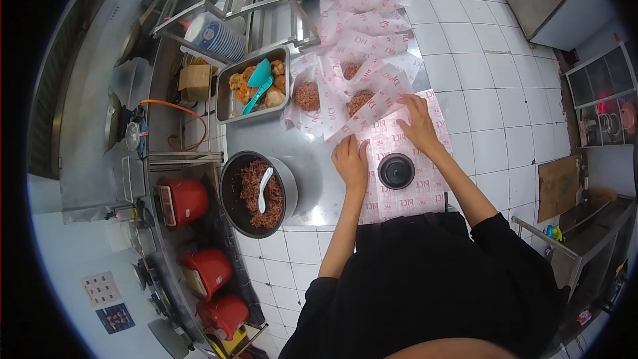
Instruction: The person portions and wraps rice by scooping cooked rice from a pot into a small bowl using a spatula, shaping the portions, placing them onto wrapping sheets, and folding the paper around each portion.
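Note:
My left hand has its fingers bent close together at the near edge of a printed paper sheet, which bears a round portion of red-brown rice. At the sheet's right side is my right hand, its fingertips touching the paper and its thumb apart. Below both hands, a round black mould rests on flat pink-printed paper. Another rice portion lies on paper to the left. A pot of rice holds a white paddle.
Beyond my hands, several overlapping wrappers cover the metal table. A metal tray at left holds browned food pieces and a teal scoop. Stacked bowls stand on a rack; red bins sit below the left counter.

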### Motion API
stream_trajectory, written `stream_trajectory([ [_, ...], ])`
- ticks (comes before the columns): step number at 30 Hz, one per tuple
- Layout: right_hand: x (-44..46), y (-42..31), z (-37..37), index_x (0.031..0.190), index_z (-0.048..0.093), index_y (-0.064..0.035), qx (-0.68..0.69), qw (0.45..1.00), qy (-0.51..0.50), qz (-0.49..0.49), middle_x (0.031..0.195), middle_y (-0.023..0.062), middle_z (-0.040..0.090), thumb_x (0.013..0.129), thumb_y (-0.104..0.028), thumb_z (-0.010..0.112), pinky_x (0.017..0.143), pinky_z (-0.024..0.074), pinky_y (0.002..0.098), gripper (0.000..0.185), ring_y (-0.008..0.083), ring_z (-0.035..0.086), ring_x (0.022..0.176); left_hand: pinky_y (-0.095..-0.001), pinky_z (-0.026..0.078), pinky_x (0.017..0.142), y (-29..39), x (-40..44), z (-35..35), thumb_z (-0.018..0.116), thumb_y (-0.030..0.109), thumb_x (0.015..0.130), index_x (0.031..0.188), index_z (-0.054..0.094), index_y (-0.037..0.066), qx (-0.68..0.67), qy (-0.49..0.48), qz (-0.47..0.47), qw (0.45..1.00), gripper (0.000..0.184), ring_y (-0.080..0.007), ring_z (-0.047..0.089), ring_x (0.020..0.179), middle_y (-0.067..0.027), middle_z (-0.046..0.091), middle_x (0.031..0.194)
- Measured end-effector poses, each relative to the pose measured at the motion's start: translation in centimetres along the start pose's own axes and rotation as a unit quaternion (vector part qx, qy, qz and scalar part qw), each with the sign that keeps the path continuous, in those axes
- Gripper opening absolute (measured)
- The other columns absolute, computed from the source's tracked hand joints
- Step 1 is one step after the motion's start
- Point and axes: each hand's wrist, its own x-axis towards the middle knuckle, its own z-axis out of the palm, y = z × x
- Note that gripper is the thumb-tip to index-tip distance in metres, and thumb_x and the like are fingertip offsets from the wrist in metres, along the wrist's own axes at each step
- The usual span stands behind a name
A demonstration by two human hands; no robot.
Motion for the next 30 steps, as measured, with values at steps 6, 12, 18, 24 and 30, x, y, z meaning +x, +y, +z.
stream_trajectory([
  [6, 0.1, 0.2, -2.2, 0.123, 0.051, -0.0071, -0.115, 0.988, -0.048, 0.091, 0.122, 0.0158, 0.050, 0.067, -0.009, 0.081, 0.095, 0.0449, 0.0427, 0.063, 0.0363, 0.049, 0.119, -0.0409, 0.044, 0.091, 0.1, -0.2, 0.5, 0.073, 0.019, 0.084, 0.102, 0.072, 0.006, -0.049, 0.055, 0.006, 0.997, 0.021, -0.0238, 0.063, 0.092, -0.0073, 0.070, 0.098],
  [12, 0.3, 2.9, -3.8, 0.113, 0.059, -0.0034, 0.069, 0.977, -0.173, 0.101, 0.104, 0.0162, 0.066, 0.069, -0.008, 0.079, 0.087, 0.0507, 0.0401, 0.048, 0.0316, 0.064, 0.100, -0.0434, 0.044, 0.081, 0.2, -0.3, 0.5, 0.071, 0.009, 0.082, 0.103, 0.071, 0.008, -0.052, -0.003, -0.024, 0.998, 0.022, -0.0304, 0.060, 0.089, -0.0104, 0.069, 0.098],
  [18, 0.1, 0.9, -5.8, 0.107, 0.060, 0.0004, 0.195, 0.960, -0.186, 0.076, 0.091, 0.0113, 0.071, 0.075, -0.002, 0.075, 0.077, 0.0530, 0.0317, 0.035, 0.0185, 0.069, 0.086, -0.0453, 0.040, 0.091, 3.9, 3.8, -2.1, 0.070, 0.011, 0.081, 0.110, 0.067, 0.009, -0.204, -0.040, 0.060, 0.976, 0.030, -0.0321, 0.055, 0.111, -0.0121, 0.063, 0.110],
  [24, -1.9, 0.0, -8.4, 0.107, 0.060, -0.0020, 0.318, 0.889, -0.229, 0.235, 0.078, 0.0056, 0.068, 0.082, 0.005, 0.070, 0.071, 0.0508, 0.0230, 0.027, 0.0081, 0.064, 0.075, -0.0446, 0.035, 0.099, 6.8, 5.8, -3.0, 0.075, 0.020, 0.080, 0.098, 0.070, 0.015, -0.240, -0.154, 0.133, 0.949, 0.019, -0.0236, 0.060, 0.103, -0.0010, 0.068, 0.097],
  [30, -3.8, 0.2, -7.8, 0.105, 0.060, -0.0018, 0.331, 0.903, -0.114, 0.250, 0.071, 0.0026, 0.066, 0.080, 0.003, 0.074, 0.064, 0.0480, 0.0226, 0.029, 0.0073, 0.061, 0.068, -0.0363, 0.043, 0.087, 7.4, 5.7, -2.6, 0.075, 0.015, 0.080, 0.098, 0.073, 0.013, -0.289, -0.151, 0.111, 0.939, 0.019, -0.0217, 0.064, 0.087, -0.0006, 0.071, 0.094],
])
